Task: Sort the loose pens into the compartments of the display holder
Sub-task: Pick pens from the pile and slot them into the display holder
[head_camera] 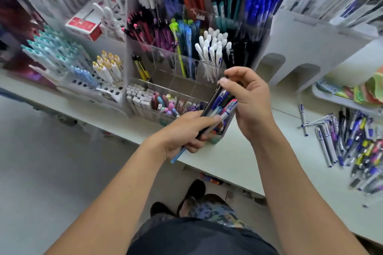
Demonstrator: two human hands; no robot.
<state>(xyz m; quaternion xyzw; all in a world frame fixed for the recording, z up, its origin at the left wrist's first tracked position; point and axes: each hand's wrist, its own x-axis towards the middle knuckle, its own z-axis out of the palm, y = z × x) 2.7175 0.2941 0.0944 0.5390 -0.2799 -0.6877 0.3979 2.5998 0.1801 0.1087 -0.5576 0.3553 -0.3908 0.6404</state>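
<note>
My left hand [187, 132] grips a bundle of pens [220, 105], blue, black and white-bodied, slanting up to the right over the counter's front edge. My right hand [249, 99] is curled over the bundle's upper end, thumb and fingers pinching a dark pen there. Just behind both hands stands the clear acrylic display holder [165, 62], its stepped compartments holding white, black, blue, purple and green pens. A pile of loose pens [352, 143] lies on the counter at the right.
A white peg rack [87, 80] with teal and yellow-capped pens stands left of the holder. A red-and-white box [85, 27] sits behind it. A white cardboard stand [310, 47] and coloured paper [371, 89] are at the right. White counter [238, 161] fronts the floor.
</note>
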